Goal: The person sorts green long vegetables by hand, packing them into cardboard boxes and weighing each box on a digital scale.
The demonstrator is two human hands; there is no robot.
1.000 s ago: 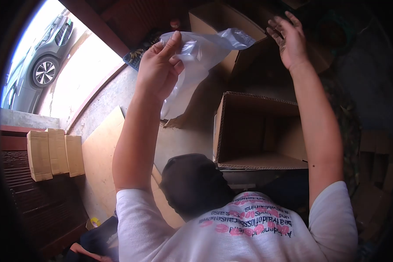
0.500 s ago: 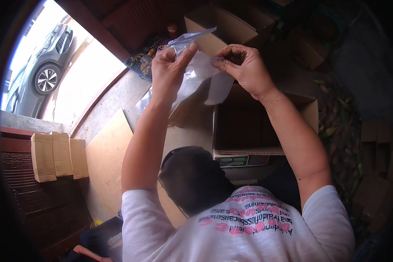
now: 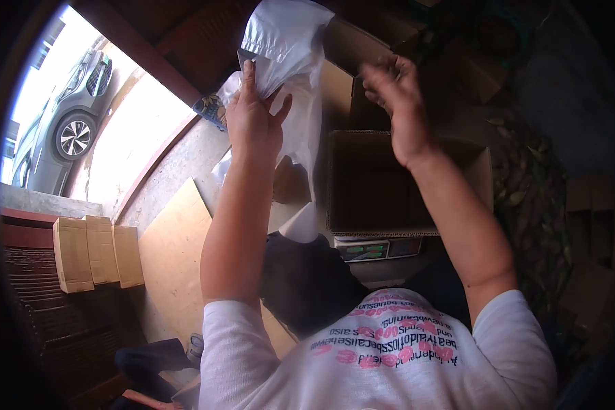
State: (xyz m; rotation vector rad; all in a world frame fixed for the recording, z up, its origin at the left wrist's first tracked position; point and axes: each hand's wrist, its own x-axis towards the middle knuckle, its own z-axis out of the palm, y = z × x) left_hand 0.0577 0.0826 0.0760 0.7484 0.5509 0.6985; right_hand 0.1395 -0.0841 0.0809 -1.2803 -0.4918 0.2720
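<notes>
A clear, whitish plastic bag (image 3: 297, 109) hangs long and crumpled from my left hand (image 3: 256, 119). That hand is closed on the bag near its upper part, the thumb pointing up along it. My right hand (image 3: 400, 92) is apart from the bag, raised over the far edge of an open cardboard box (image 3: 482, 181). Its fingers are loosely bent and apart, somewhat blurred, with nothing visible in them. The bag's lower end reaches down beside the box, close to my dark-clothed knee (image 3: 307, 277).
Under the box is a scale with a green-lit display (image 3: 364, 251). More open cartons (image 3: 338, 85) stand behind. A flat cardboard sheet (image 3: 174, 249) and several narrow boxes (image 3: 102, 251) are at left. A leafy heap (image 3: 526, 191) lies right. Another person's leg (image 3: 154, 359) shows lower left.
My right hand has let go of the bag and moved up and right. My left hand has shifted slightly left, and the bag now hangs longer from it.
</notes>
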